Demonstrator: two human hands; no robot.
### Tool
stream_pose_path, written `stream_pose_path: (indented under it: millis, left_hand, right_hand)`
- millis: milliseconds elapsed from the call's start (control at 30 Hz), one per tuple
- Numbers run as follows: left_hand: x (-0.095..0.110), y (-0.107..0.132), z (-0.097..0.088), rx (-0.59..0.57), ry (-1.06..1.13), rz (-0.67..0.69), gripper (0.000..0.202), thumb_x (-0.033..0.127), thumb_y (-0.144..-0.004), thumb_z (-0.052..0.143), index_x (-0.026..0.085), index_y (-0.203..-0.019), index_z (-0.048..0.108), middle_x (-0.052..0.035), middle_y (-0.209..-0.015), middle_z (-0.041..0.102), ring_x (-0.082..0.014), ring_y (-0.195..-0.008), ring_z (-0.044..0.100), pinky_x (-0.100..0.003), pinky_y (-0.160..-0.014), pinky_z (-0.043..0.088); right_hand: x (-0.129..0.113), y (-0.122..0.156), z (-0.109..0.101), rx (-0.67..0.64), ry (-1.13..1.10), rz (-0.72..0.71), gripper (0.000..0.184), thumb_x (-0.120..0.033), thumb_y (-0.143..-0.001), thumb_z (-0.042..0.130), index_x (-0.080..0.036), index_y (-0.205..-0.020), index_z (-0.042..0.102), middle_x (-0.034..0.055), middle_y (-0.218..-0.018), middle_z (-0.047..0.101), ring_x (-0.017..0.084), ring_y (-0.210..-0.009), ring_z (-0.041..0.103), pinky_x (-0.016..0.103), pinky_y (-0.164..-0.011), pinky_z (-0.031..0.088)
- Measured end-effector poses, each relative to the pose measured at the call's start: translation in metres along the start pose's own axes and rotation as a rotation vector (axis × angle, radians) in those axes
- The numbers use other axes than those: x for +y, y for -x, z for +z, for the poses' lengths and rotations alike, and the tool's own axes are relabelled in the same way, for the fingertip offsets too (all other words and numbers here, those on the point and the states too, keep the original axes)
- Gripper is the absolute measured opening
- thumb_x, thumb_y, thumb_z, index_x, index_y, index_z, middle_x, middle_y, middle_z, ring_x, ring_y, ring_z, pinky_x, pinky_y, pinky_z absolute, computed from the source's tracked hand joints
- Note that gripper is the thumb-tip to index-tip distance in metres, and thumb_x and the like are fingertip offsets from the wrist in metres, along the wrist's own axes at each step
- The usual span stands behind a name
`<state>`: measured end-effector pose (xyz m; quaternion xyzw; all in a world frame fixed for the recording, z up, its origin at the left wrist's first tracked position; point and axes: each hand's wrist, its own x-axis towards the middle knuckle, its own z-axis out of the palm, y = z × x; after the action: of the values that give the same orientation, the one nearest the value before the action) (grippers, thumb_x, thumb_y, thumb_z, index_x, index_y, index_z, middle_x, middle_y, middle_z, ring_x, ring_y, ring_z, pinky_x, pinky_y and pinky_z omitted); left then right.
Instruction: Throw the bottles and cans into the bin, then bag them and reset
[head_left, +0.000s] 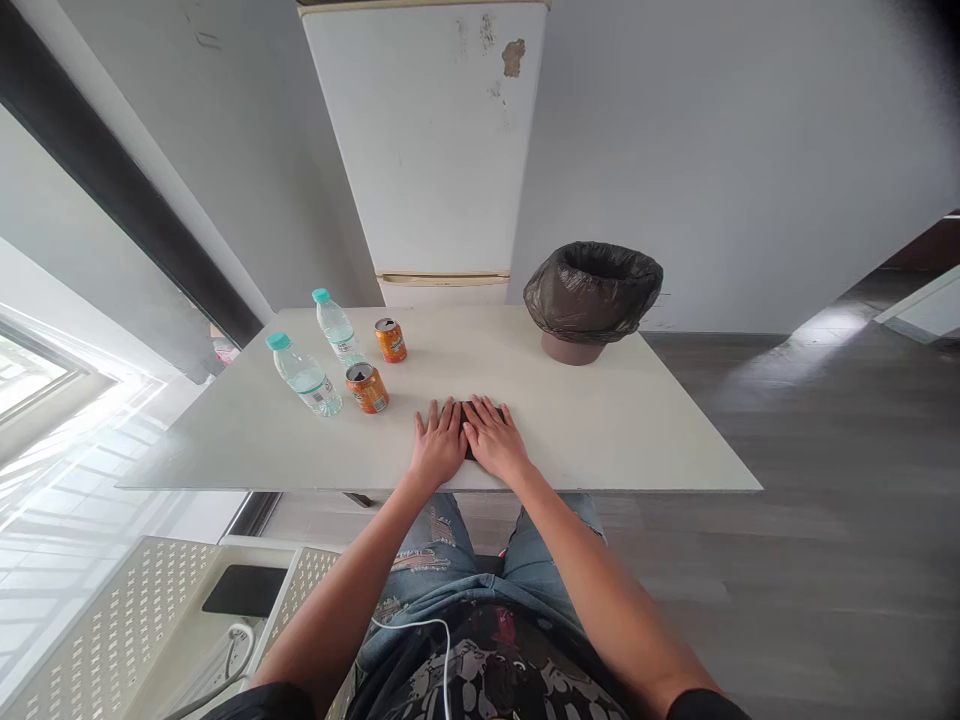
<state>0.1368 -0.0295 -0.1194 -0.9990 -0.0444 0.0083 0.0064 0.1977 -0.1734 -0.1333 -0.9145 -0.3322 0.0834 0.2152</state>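
My left hand (439, 443) lies flat with its fingers spread, partly on the white table and partly on a flat black object (469, 452). My right hand (495, 437) rests palm down over the same black object, its fingers stretched out. Both hands cover most of that object, so I cannot make out its kind. Left of my hands stand two orange drink cans, a nearer one (367, 388) and a farther one (391, 341). Beside the cans are two clear plastic bottles with teal caps, the front one (307, 378) and the back one (337, 328).
A brown bin (574, 348) lined with a black plastic bag (592, 290) stands on the table's (600, 440) far right. Behind the table is a white fridge (427, 140). At lower left, a perforated cream unit (161, 570) holds a dark flat item (244, 590) and a cable.
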Motion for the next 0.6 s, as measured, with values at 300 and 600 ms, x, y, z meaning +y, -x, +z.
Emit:
stream_pose_path:
  millis: [300,600]
  left_hand:
    - [-0.003,-0.001,0.003,0.005,-0.007,0.003,0.062,0.037,-0.110,0.026,0.018,-0.168,0.035,-0.0109,-0.174,0.030,-0.0404,-0.162,0.023,-0.072,-0.126,0.023]
    - [-0.011,-0.002,-0.001,0.080,0.365,-0.044,0.063,0.041,-0.111,0.027,0.021,-0.170,0.024,-0.0117,-0.176,0.027,-0.0352,-0.163,0.025,-0.068,-0.129,0.020]
  right_hand:
    - [0.000,-0.001,0.005,0.038,-0.058,0.000,0.065,-0.046,-0.112,0.015,-0.021,-0.170,0.031,0.0025,-0.177,0.021,0.023,-0.166,0.017,0.053,-0.135,0.013]
    - [0.041,-0.003,0.005,0.447,-0.650,0.233,0.071,-0.046,-0.110,0.002,-0.016,-0.166,0.033,0.0136,-0.168,0.043,0.022,-0.154,0.043,0.041,-0.122,0.040]
